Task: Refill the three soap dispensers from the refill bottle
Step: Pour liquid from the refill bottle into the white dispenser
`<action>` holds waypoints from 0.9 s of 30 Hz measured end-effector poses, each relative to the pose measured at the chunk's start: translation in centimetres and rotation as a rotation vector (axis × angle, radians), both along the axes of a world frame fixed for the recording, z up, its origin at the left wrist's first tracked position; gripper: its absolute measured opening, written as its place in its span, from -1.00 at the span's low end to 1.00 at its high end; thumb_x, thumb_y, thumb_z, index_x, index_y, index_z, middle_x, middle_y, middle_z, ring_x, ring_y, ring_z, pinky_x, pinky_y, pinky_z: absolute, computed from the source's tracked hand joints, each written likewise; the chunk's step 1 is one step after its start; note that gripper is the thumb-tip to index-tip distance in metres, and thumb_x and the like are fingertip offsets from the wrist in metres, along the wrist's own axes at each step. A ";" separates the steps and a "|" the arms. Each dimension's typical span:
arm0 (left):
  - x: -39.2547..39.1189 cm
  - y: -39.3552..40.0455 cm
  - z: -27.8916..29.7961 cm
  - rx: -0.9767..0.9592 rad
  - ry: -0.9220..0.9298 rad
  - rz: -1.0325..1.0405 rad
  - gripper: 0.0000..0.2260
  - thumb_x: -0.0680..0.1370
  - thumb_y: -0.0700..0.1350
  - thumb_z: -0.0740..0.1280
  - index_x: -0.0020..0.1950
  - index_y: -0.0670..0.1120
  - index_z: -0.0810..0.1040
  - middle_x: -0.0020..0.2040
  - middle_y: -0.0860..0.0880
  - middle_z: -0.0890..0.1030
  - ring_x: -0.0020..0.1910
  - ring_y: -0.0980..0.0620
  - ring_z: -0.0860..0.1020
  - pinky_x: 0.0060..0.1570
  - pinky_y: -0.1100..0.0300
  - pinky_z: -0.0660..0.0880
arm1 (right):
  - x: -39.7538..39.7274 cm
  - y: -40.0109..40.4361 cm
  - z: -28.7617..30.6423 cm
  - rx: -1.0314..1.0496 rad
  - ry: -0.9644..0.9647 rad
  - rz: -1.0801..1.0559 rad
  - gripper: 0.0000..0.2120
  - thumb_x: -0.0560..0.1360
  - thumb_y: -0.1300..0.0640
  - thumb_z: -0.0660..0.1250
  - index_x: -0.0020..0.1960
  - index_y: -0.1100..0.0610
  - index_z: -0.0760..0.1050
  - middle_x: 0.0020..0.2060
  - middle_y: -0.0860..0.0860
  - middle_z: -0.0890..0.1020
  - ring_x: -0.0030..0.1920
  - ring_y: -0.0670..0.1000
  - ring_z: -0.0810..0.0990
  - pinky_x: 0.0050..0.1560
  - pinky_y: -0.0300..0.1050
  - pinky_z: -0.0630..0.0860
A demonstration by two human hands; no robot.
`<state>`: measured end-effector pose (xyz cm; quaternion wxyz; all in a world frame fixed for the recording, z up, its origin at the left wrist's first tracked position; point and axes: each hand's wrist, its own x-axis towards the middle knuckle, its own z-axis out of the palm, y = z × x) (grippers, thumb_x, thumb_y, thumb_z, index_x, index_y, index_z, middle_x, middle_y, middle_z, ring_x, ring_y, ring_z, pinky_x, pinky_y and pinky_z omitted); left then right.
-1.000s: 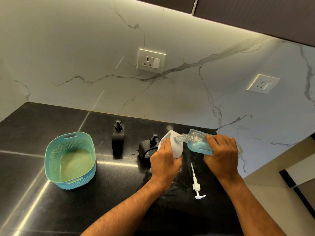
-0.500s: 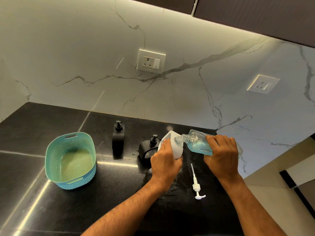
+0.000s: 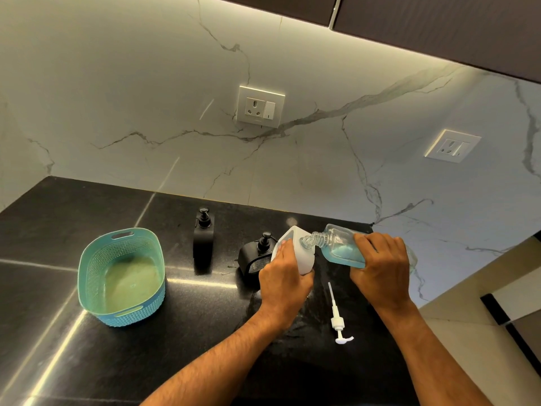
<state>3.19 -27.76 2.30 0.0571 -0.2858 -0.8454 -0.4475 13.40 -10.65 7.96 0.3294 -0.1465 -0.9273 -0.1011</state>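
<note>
On the black worktop [image 3: 181,361], right of centre, my left hand [image 3: 285,284] has its grip wrapped around the white dispenser [image 3: 301,253], tilted. My right hand [image 3: 380,271] grips the clear refill bottle [image 3: 336,247], laid nearly flat, its threaded neck at the dispenser's open top; blue soap sits low in the body. The white pump [image 3: 336,317] lies loose, near, between my wrists. Two black dispensers [image 3: 203,238] [image 3: 257,256] stand left; a teal basket [image 3: 121,276] further left.
</note>
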 end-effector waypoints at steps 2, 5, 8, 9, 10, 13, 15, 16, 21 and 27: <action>0.0 0.0 0.0 0.003 0.002 -0.001 -0.27 0.46 0.10 0.55 0.53 -0.12 0.36 0.33 -0.10 0.62 0.11 -0.07 0.70 0.03 0.14 0.68 | 0.0 0.0 0.0 0.000 -0.001 0.001 -0.41 0.18 0.15 0.70 0.16 0.25 0.62 0.00 0.18 0.66 -0.01 0.18 0.59 -0.05 0.04 0.55; -0.1 0.0 0.0 -0.004 0.001 0.001 -0.29 0.48 0.12 0.53 0.53 -0.12 0.37 0.32 -0.10 0.62 0.11 -0.06 0.70 0.02 0.13 0.68 | 0.0 0.2 -0.2 -0.002 -0.005 0.002 -0.40 0.18 0.15 0.69 0.16 0.25 0.62 0.00 0.18 0.65 0.00 0.17 0.57 -0.05 0.02 0.54; -0.1 0.1 -0.1 -0.006 -0.007 -0.002 -0.29 0.48 0.12 0.52 0.52 -0.13 0.38 0.34 -0.11 0.61 0.12 -0.08 0.69 0.03 0.11 0.68 | 0.0 0.3 -0.3 -0.005 -0.007 0.001 -0.40 0.18 0.14 0.70 0.17 0.25 0.61 0.01 0.18 0.65 0.01 0.17 0.57 -0.04 0.01 0.53; -0.1 0.1 0.0 -0.004 -0.007 -0.004 -0.30 0.48 0.12 0.52 0.52 -0.13 0.38 0.34 -0.11 0.61 0.12 -0.08 0.69 0.03 0.11 0.68 | 0.0 0.3 -0.3 -0.004 -0.007 0.001 -0.40 0.18 0.14 0.70 0.17 0.24 0.61 0.01 0.17 0.65 0.01 0.17 0.57 -0.04 0.01 0.52; -0.1 0.1 0.0 -0.001 -0.006 -0.005 -0.30 0.48 0.11 0.53 0.51 -0.13 0.38 0.33 -0.10 0.62 0.11 -0.07 0.70 0.02 0.12 0.68 | 0.0 0.3 -0.3 -0.003 -0.006 0.001 -0.40 0.18 0.14 0.69 0.17 0.25 0.61 0.00 0.17 0.65 0.00 0.17 0.57 -0.04 0.01 0.52; 0.0 0.1 0.0 0.001 -0.006 -0.009 -0.30 0.48 0.10 0.53 0.52 -0.13 0.38 0.33 -0.10 0.62 0.12 -0.07 0.69 0.03 0.12 0.68 | -0.1 0.3 -0.3 -0.005 -0.007 0.000 -0.40 0.18 0.15 0.70 0.16 0.25 0.61 0.00 0.18 0.65 0.00 0.18 0.58 -0.04 0.03 0.53; -0.1 0.1 0.0 0.002 -0.003 -0.009 -0.30 0.47 0.09 0.54 0.51 -0.13 0.38 0.32 -0.10 0.62 0.12 -0.07 0.69 0.04 0.13 0.68 | -0.1 0.4 -0.3 -0.003 -0.013 -0.003 -0.39 0.18 0.15 0.70 0.17 0.25 0.61 0.01 0.18 0.65 0.01 0.18 0.58 -0.04 0.04 0.53; -0.1 0.1 -0.1 0.004 -0.003 -0.011 -0.31 0.47 0.08 0.54 0.51 -0.12 0.38 0.32 -0.10 0.62 0.12 -0.07 0.69 0.03 0.13 0.68 | -0.1 0.4 -0.3 -0.002 -0.015 -0.004 -0.40 0.18 0.15 0.69 0.17 0.25 0.61 0.01 0.18 0.65 0.01 0.18 0.58 -0.03 0.04 0.53; -0.1 0.1 -0.2 -0.001 -0.004 -0.014 -0.30 0.48 0.08 0.54 0.52 -0.12 0.37 0.34 -0.10 0.61 0.14 -0.07 0.69 0.04 0.13 0.68 | -0.1 0.3 -0.3 0.005 -0.012 -0.003 -0.41 0.18 0.15 0.69 0.16 0.24 0.61 0.00 0.17 0.65 0.00 0.17 0.57 -0.04 0.03 0.52; -0.1 0.2 -0.2 -0.006 -0.019 -0.013 -0.28 0.48 0.10 0.54 0.54 -0.13 0.37 0.38 -0.11 0.59 0.18 -0.09 0.67 0.10 0.09 0.67 | -0.1 0.4 -0.3 0.008 -0.019 -0.008 -0.41 0.18 0.15 0.69 0.16 0.24 0.61 0.00 0.17 0.65 0.01 0.17 0.57 -0.02 0.04 0.54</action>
